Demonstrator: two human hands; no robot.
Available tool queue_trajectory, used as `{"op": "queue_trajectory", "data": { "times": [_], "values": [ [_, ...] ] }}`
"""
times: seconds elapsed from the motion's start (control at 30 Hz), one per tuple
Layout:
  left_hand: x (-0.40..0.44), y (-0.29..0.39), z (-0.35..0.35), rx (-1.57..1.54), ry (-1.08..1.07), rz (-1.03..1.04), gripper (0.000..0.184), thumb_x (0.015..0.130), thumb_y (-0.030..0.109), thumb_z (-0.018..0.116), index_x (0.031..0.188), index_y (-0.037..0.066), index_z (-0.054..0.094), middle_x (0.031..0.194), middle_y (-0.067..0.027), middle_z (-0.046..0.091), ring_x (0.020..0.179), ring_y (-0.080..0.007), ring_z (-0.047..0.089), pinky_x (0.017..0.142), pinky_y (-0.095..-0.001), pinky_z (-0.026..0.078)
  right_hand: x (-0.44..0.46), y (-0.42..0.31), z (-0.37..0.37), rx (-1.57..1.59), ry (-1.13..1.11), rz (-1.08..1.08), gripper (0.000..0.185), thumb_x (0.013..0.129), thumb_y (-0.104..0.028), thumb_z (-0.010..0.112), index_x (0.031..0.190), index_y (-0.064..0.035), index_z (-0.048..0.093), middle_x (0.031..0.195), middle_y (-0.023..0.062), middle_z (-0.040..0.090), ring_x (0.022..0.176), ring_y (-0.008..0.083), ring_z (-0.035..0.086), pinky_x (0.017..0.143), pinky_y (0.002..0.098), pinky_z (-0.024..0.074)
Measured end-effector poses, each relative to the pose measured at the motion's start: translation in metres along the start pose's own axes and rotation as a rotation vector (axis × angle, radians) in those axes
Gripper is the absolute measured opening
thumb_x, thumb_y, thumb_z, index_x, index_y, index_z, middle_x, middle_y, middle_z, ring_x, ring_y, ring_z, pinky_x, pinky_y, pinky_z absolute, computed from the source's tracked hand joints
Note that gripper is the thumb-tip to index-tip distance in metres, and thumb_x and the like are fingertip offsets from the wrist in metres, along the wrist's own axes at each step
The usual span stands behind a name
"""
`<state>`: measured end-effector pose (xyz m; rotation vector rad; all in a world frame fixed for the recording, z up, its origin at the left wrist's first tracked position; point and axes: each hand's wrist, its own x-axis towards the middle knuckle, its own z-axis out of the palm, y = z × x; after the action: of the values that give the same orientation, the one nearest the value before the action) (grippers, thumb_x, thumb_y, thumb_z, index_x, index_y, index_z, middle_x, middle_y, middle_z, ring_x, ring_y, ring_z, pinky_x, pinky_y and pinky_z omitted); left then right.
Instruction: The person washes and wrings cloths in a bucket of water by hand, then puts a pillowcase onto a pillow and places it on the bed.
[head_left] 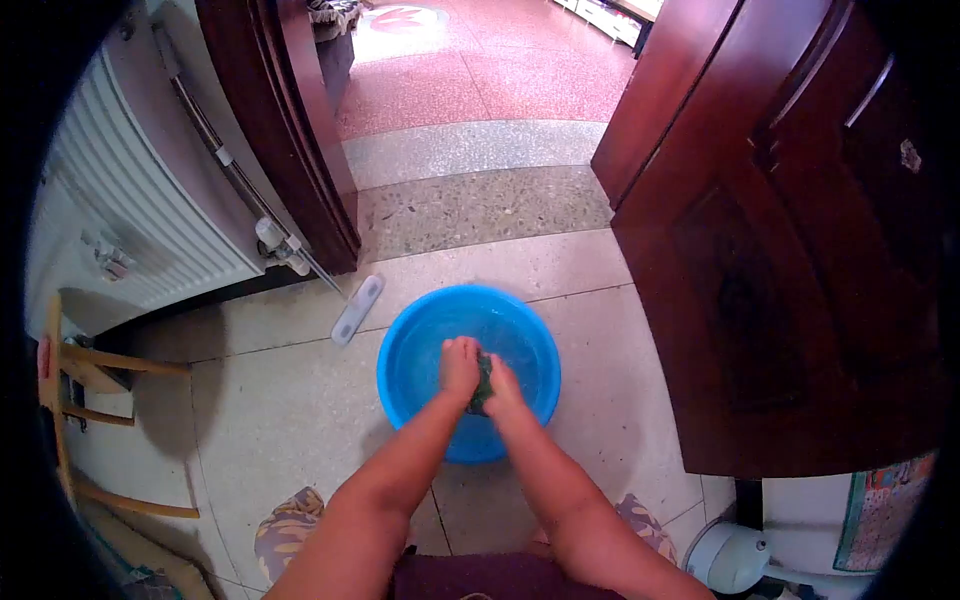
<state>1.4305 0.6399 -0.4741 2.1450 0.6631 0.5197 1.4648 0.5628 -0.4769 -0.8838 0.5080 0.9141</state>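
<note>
A round blue basin (400,400) with water in it stands on the tiled floor in front of me. Both my hands are over its middle, close together, around a dark green, wet-looking item (482,384) that I cannot identify. My left hand (460,368) grips it from the left with bent fingers. On the other side, my right hand (503,386) is closed against the same item. The palms and parts of the fingers are hidden.
A flat mop (358,310) leans by the door frame, its head left of the basin. A white radiator (150,200) and a wooden stool (125,360) are at left. The dark red door (760,300) stands at right.
</note>
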Motion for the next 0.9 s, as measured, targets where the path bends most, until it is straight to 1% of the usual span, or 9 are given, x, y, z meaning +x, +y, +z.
{"op": "queue_trajectory", "data": {
  "times": [0.07,0.13,0.2,0.4,0.5,0.6,0.67,0.77,0.9],
  "values": [
    [-0.015,0.025,-0.012,0.002,0.026,0.095,0.018,0.082,0.015,0.041,0.077,0.005,0.056,0.083,-0.0173,0.05,0.081,-0.0333,0.044,0.071,-0.042,0.036,0.0,-0.007,0.001,0.009,0.029,-0.012,0.025,0.082,-0.034,0.051,0.083,-0.0093,0.054,0.077,0.006,0.056,0.071,0.0203,0.054,0.063,0.0364,0.0464],
    [-0.04,0.065,-0.028,-0.066,-0.126,0.338,0.02,0.085,0.017,0.04,0.08,0.005,0.055,0.084,-0.0166,0.049,0.084,-0.0326,0.044,0.076,-0.0418,0.035,-0.019,-0.028,0.005,0.055,-0.036,0.042,0.024,0.08,-0.035,0.053,0.075,-0.0113,0.052,0.073,0.0058,0.055,0.068,0.0203,0.053,0.06,0.0358,0.0455],
    [-0.067,0.096,-0.02,-0.02,0.092,0.378,0.02,0.085,0.017,0.04,0.082,0.005,0.055,0.088,-0.0166,0.047,0.086,-0.0326,0.044,0.077,-0.0416,0.035,-0.015,-0.032,-0.003,0.209,-0.187,0.101,0.024,0.08,-0.035,0.054,0.071,-0.0129,0.051,0.072,0.0059,0.055,0.067,0.0203,0.052,0.06,0.0353,0.0449],
    [-0.031,0.041,-0.016,0.035,-0.037,0.108,0.018,0.083,0.015,0.042,0.081,0.005,0.057,0.093,-0.0167,0.049,0.089,-0.0327,0.044,0.079,-0.0407,0.036,0.044,0.01,-0.04,-0.044,-0.054,-0.005,0.028,0.081,-0.036,0.053,0.088,-0.0094,0.058,0.083,0.0077,0.057,0.077,0.02,0.054,0.068,0.0336,0.0454],
    [-0.008,-0.019,-0.012,0.189,-0.037,0.203,0.016,0.08,0.014,0.044,0.08,0.005,0.057,0.086,-0.0122,0.053,0.083,-0.0319,0.045,0.074,-0.0405,0.038,0.01,0.003,-0.009,-0.054,-0.018,0.002,0.03,0.079,-0.033,0.056,0.09,-0.0056,0.059,0.087,0.009,0.058,0.081,0.0197,0.054,0.074,0.0329,0.0439],
    [0.014,-0.047,-0.043,0.03,0.011,0.115,0.015,0.079,0.013,0.047,0.084,0.005,0.059,0.086,-0.0115,0.055,0.083,-0.0307,0.047,0.073,-0.0391,0.04,0.029,-0.01,-0.029,-0.833,0.049,-0.286,0.029,0.08,-0.025,0.058,0.098,-0.0021,0.056,0.088,0.0073,0.059,0.081,0.0217,0.056,0.072,0.0326,0.0449],
    [0.019,-0.046,-0.063,-0.278,-0.006,-0.244,0.023,0.081,0.016,0.048,0.097,0.004,0.059,0.098,-0.014,0.054,0.093,-0.029,0.048,0.082,-0.036,0.039,0.038,-0.003,-0.051,-0.951,0.007,-0.44,0.032,0.074,-0.02,0.063,0.099,-0.0011,0.056,0.087,0.0089,0.059,0.082,0.0222,0.056,0.071,0.0334,0.0447],
    [0.016,-0.083,-0.056,-0.451,-0.076,-0.362,0.032,0.084,0.02,0.046,0.11,0.004,0.055,0.106,-0.0132,0.054,0.103,-0.0249,0.047,0.088,-0.0322,0.035,0.033,0.008,-0.053,-1.239,0.008,-0.549,0.037,0.067,-0.016,0.067,0.1,-0.0018,0.055,0.088,0.0129,0.058,0.084,0.026,0.056,0.073,0.0361,0.0443],
    [-0.003,-0.091,-0.062,-0.306,-0.162,-0.301,0.035,0.08,0.02,0.051,0.112,0.007,0.053,0.118,-0.0173,0.044,0.112,-0.0288,0.04,0.095,-0.0334,0.032,0.034,0.033,-0.067,-1.652,0.043,-0.609,0.045,0.062,-0.015,0.068,0.103,-0.0057,0.054,0.092,0.0193,0.057,0.09,0.0343,0.055,0.077,0.0396,0.0435]
  ]
}}
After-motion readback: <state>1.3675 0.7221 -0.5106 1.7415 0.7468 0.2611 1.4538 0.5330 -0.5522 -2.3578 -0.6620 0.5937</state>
